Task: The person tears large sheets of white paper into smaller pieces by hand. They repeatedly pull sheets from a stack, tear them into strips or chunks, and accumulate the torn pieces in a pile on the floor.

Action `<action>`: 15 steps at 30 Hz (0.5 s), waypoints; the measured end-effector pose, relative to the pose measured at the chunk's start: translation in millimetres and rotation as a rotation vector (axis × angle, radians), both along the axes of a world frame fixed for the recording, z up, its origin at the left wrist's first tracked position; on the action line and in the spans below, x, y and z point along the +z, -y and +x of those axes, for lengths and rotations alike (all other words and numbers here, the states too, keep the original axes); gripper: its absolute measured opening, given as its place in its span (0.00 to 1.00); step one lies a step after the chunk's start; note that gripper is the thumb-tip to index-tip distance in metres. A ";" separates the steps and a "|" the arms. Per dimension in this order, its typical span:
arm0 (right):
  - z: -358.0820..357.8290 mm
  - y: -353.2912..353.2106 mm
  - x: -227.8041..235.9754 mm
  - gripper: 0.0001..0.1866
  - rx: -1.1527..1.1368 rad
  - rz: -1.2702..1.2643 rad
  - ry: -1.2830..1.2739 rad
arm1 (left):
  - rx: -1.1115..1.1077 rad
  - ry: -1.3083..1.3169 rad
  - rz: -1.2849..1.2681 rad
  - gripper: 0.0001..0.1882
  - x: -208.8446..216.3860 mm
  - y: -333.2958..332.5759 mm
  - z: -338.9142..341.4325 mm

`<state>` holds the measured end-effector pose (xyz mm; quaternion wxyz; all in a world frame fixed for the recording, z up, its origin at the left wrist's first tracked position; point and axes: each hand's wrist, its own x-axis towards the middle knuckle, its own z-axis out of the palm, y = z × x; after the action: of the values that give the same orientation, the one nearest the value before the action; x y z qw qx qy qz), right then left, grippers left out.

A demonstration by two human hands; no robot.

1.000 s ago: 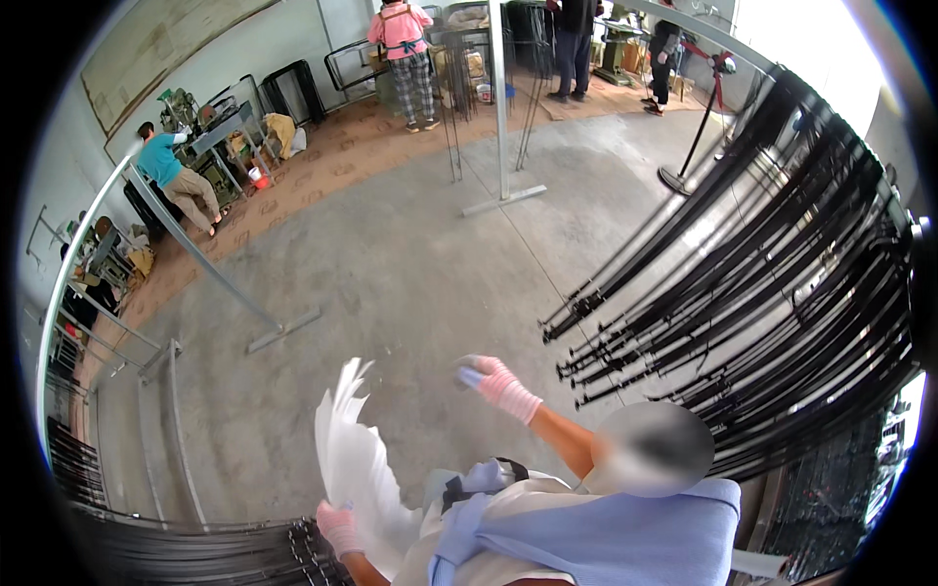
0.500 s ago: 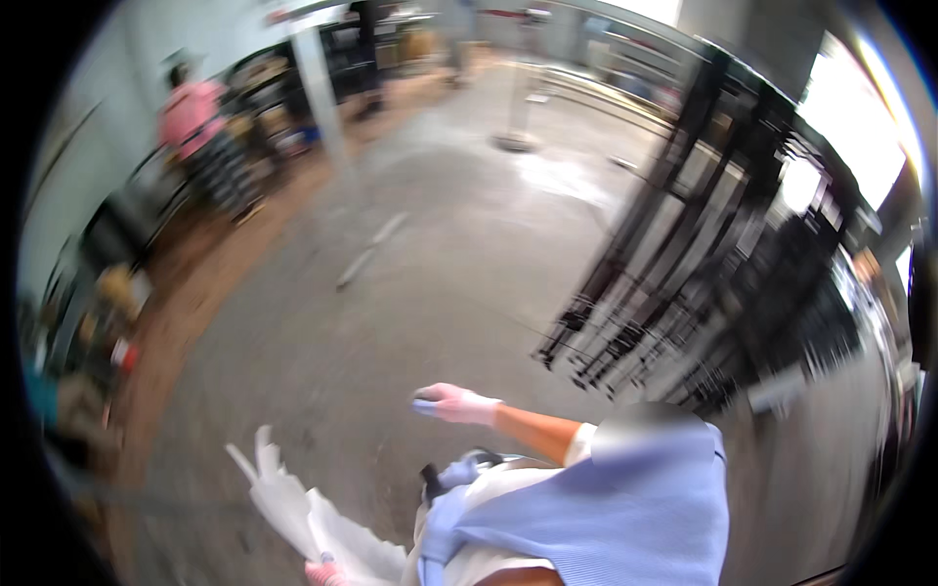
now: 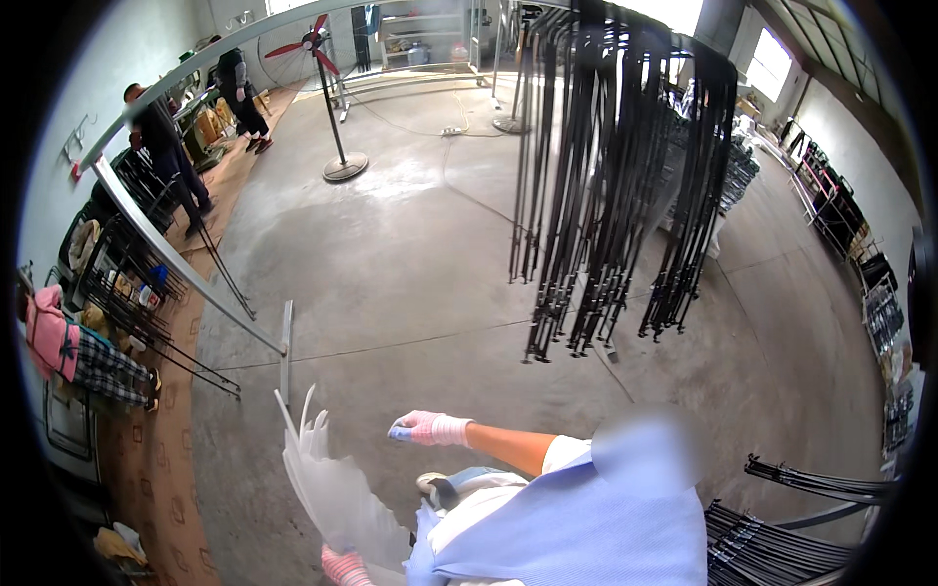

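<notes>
My left hand (image 3: pixel 344 566), in a pink-and-white striped glove, is at the lower edge of the head view. It is closed on a bunch of thin, whitish, translucent plastic sheets (image 3: pixel 337 483), which fan upward and away with loose, pointed ends. Whether they are bags or flat film I cannot tell. My right hand (image 3: pixel 430 428) wears a pink-and-white glove with blue fingertips. It hangs over the concrete floor, to the right of the sheets and apart from them. Its fingers are curled together, and nothing shows in them.
Long black tubular frames (image 3: pixel 616 195) hang in a dense row ahead to the right. More black rods (image 3: pixel 772 547) lie close at my right. A grey metal rail stand (image 3: pixel 186 264) and a red-bladed floor fan (image 3: pixel 342 166) stand ahead left. Several people work along the left wall.
My view has swung round: the hanging black frames now stand upright nearer the middle, and the person in pink sits farther left and lower. The plastic sheets stay in my left hand.
</notes>
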<state>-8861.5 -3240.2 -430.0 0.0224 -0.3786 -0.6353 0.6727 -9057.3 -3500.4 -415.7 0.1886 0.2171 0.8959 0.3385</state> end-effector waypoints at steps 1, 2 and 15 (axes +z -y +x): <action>-15.1 -3.9 9.2 0.18 0.030 -0.002 0.018 | -0.011 -0.020 -0.042 0.16 6.4 -11.3 -8.2; -33.7 -6.1 13.5 0.19 0.079 -0.004 0.034 | -0.035 -0.013 -0.050 0.16 6.0 -11.7 -23.8; -281.0 70.1 1.5 0.16 0.553 0.046 -0.005 | 0.287 -0.177 -0.269 0.17 1.6 73.1 -183.9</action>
<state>-9142.5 -3310.4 -428.4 -0.1518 -0.1884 -0.7295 0.6397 -9241.2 -3573.5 -414.0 0.0863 0.0891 0.9679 0.2186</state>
